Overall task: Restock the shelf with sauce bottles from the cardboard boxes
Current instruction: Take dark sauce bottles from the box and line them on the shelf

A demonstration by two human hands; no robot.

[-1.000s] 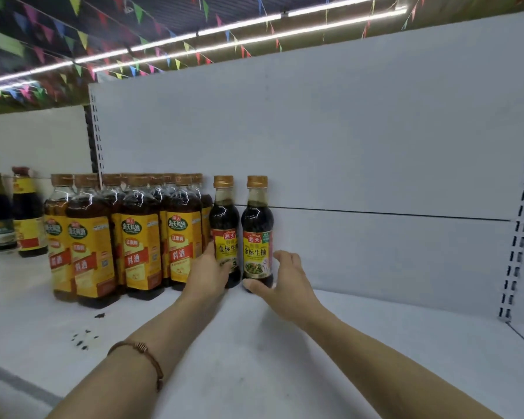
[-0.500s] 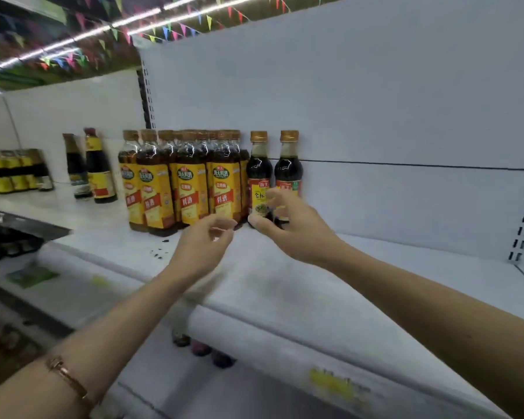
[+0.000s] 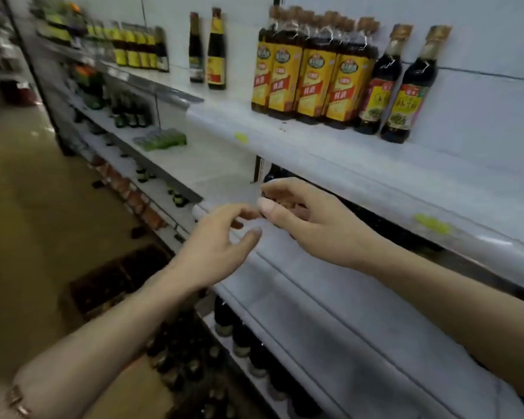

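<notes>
Now that both hands have come away from the two dark sauce bottles [image 3: 397, 83] they were touching a second ago, those bottles stand upright on the upper shelf [image 3: 330, 152], side by side at the right end of the row, just beside the yellow-labelled bottles [image 3: 309, 71]. The left hand [image 3: 215, 246] and the right hand [image 3: 312, 219] now hang lower, in front of the shelf edge and well apart from the bottles; each grip is loose, fingers softly curled and holding nothing, the fingertips of the two hands nearly meeting. The view has also swung down and to the left, so the aisle floor and an open cardboard box [image 3: 112, 282] of dark bottles show below the left forearm, with more bottle tops [image 3: 179, 358] lower down, though blur makes their exact container hard to tell. By my reading, this pair counts as placed and the person is turning back toward the box for more. Much bare shelf lies to the right of the placed pair, so the restocking looks to be at an early stage. Reaching down next calls for a bend and a clean hold on the bottle necks.
</notes>
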